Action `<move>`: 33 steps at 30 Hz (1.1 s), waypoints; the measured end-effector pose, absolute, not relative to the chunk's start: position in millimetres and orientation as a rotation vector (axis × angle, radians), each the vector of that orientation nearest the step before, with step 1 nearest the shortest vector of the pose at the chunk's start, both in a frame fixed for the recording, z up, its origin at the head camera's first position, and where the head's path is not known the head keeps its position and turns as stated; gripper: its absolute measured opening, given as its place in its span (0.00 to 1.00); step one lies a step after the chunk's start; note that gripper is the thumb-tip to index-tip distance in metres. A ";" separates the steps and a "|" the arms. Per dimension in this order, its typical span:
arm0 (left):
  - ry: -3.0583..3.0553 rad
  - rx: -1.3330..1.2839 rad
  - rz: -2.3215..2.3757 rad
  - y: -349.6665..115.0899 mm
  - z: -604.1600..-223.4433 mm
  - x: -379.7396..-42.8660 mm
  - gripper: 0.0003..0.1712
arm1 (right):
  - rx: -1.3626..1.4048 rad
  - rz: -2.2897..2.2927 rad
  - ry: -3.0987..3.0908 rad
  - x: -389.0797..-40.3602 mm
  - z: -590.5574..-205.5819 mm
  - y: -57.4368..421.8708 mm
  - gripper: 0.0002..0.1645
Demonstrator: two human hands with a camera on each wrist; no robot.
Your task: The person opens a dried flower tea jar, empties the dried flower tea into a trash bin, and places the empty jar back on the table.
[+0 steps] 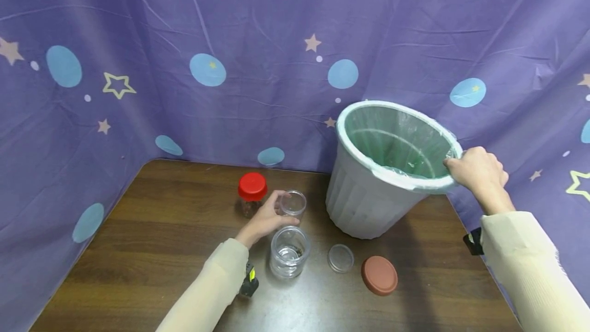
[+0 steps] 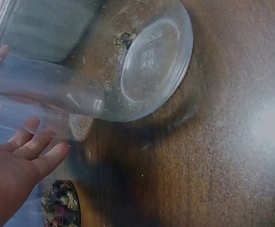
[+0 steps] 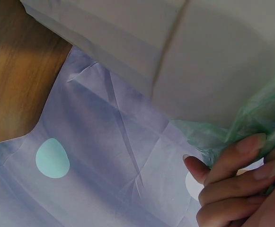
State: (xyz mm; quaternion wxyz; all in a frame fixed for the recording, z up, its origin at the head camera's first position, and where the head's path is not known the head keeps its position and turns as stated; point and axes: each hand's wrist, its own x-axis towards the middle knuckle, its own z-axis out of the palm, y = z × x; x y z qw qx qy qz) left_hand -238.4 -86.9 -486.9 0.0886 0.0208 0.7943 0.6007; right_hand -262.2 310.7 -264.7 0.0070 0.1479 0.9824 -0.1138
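My left hand [image 1: 269, 216] reaches around a small clear jar [image 1: 295, 205], thumb and fingers spread to either side of it. In the left wrist view the fingers [image 2: 35, 146] are loosely extended beside this jar. Nearer to me stands a larger clear jar [image 1: 289, 257] with dark crumbs at its bottom. My right hand [image 1: 479, 170] grips the rim of a large white trash bin [image 1: 364, 199], which leans toward the right. Its green liner [image 3: 213, 135] bunches under my right fingers in the right wrist view.
A red-lidded jar [image 1: 252, 191] stands left of the small jar; dried flowers [image 2: 61, 205] show in the left wrist view. A clear lid [image 1: 340, 258] and a reddish-brown lid [image 1: 379, 275] lie flat on the wooden table [image 1: 152, 250]. A purple curtain [image 1: 267, 24] hangs behind.
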 end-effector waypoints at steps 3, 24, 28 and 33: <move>2.383 0.085 1.778 -88.3 -488.1 -237.7 0.42 | 0.463 -0.359 3.075 -262.5 -265.2 310.1 0.27; 2.383 0.082 1.780 -87.5 -488.5 -233.5 0.42 | 0.480 -0.388 3.078 -260.4 -266.8 310.1 0.26; 2.362 0.078 1.791 -87.8 -487.3 -233.5 0.42 | 0.476 -0.389 3.088 -260.4 -266.1 310.0 0.26; 2.352 0.073 1.790 -87.5 -487.7 -233.4 0.43 | 0.482 -0.401 3.081 -260.4 -265.8 309.6 0.26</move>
